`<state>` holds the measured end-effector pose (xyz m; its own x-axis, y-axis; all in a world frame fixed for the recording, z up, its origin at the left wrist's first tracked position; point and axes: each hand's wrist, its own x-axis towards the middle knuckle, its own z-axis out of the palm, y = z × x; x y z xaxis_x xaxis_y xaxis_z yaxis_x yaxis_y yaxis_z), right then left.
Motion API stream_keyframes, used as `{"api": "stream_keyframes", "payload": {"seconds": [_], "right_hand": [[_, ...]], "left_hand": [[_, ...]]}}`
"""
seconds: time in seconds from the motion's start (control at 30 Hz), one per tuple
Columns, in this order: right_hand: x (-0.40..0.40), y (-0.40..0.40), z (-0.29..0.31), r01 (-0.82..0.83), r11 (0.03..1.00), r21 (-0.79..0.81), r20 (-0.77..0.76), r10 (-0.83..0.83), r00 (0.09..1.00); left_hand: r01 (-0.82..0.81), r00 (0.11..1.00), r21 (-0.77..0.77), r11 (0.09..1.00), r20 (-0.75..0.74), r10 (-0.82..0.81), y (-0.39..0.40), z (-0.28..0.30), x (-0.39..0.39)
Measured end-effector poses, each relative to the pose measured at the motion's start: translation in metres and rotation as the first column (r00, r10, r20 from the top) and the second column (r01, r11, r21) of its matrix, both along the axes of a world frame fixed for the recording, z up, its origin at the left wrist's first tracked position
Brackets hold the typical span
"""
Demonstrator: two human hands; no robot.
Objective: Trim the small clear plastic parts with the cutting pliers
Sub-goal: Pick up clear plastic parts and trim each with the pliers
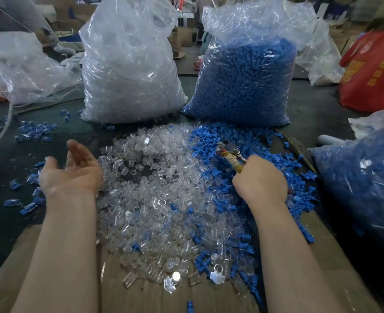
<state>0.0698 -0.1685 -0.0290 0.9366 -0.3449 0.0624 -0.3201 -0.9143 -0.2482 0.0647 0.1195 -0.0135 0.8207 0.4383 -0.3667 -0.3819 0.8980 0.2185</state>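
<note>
A wide heap of clear parts [155, 190] is spreading across the dark table [10, 152] and onto a sheet of brown cardboard [155, 297]; the pieces are glossy, see-through and mostly short and tubular, a few near the front edge flatter and catching white glare. Matte blue parts [211, 141] are lying in a rougher drift along the heap's right side, with more strewn off to the left.

The left hand [71, 170] is lying palm up at the heap's left edge, fingers loosely straight and slightly blurred, holding nothing; the clear parts are just beside its wrist and thumb side. The right hand [261, 179] is curling round the handles of the pliers [230, 153], over the line where clear meets blue. The handles are wrapped in pale, worn tape, and the metal head is pointing away from the person, above the blue pieces.

Behind, a crinkled film bag [130, 66] of clear pieces is standing beside a blue-filled bag [245, 77]. A red bag [374, 68] is sitting far right.
</note>
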Motion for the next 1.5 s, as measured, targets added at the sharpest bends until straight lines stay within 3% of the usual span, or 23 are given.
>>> {"api": "stream_keyframes", "payload": {"seconds": [0.03, 0.1, 0.17, 0.23, 0.3, 0.37, 0.47, 0.53, 0.8, 0.93, 1.03, 1.2, 1.27, 1.4, 1.5], "right_hand": [[0.0, 0.0, 0.0, -0.008, 1.0, -0.004, -0.012, 0.008, 1.0], [0.001, 0.001, 0.0, -0.03, 0.999, -0.023, -0.037, 0.029, 0.999], [0.001, 0.003, 0.001, -0.052, 0.997, -0.054, -0.066, 0.048, 0.997], [0.001, 0.003, 0.002, -0.065, 0.995, -0.072, -0.087, 0.059, 0.994], [0.001, 0.004, 0.002, -0.072, 0.994, -0.078, -0.1, 0.064, 0.993], [0.001, 0.004, 0.002, -0.072, 0.995, -0.073, -0.097, 0.065, 0.993], [0.001, 0.004, 0.002, -0.076, 0.995, -0.07, -0.099, 0.069, 0.993], [0.0, 0.003, 0.002, -0.085, 0.994, -0.066, -0.099, 0.078, 0.992], [-0.001, 0.004, 0.006, -0.111, 0.991, -0.069, -0.118, 0.103, 0.988], [-0.001, 0.005, 0.008, -0.101, 0.993, -0.062, -0.133, 0.092, 0.987], [-0.001, 0.004, 0.004, -0.1, 0.993, -0.068, -0.101, 0.093, 0.991], [-0.001, 0.004, 0.004, -0.096, 0.993, -0.061, -0.031, 0.094, 0.995], [-0.001, 0.004, 0.004, -0.115, 0.99, -0.08, -0.074, 0.109, 0.991], [0.0, 0.004, 0.003, -0.114, 0.99, -0.085, -0.108, 0.104, 0.989], [0.002, 0.004, 0.002, -0.114, 0.99, -0.077, -0.092, 0.107, 0.99]], "left_hand": [[0.021, 1.0, 0.057, 0.998, -0.005, -0.021, -0.001, -0.001, 0.001], [0.16, 0.985, 0.358, 0.92, -0.121, -0.124, -0.006, 0.002, 0.003], [0.322, 0.945, 0.69, 0.648, -0.275, -0.177, -0.021, 0.005, 0.004], [0.429, 0.903, 0.856, 0.29, -0.396, -0.165, -0.037, 0.006, 0.003], [0.484, 0.861, 0.87, -0.095, -0.493, -0.127, -0.052, 0.003, 0.001], [0.493, 0.823, 0.778, -0.389, -0.562, -0.08, -0.065, -0.002, 0.001], [0.504, 0.776, 0.549, -0.667, -0.627, 0.07, -0.079, -0.008, 0.003], [0.49, 0.795, 0.438, -0.754, -0.58, 0.18, -0.084, -0.009, 0.004], [0.484, 0.853, 0.502, -0.717, -0.454, 0.258, -0.083, -0.01, 0.002], [0.433, 0.892, 0.607, -0.666, -0.394, 0.221, -0.083, -0.008, 0.002], [0.39, 0.915, 0.759, -0.522, -0.385, 0.122, -0.084, -0.006, 0.002], [0.383, 0.897, 0.917, -0.115, -0.398, -0.193, -0.086, 0.001, -0.001], [0.392, 0.887, 0.92, -0.006, -0.38, -0.262, -0.086, 0.003, -0.001], [0.45, 0.863, 0.879, 0.158, -0.383, -0.329, -0.084, 0.004, 0.001], [0.477, 0.841, 0.866, 0.149, -0.4, -0.366, -0.083, 0.002, 0.002]]}}
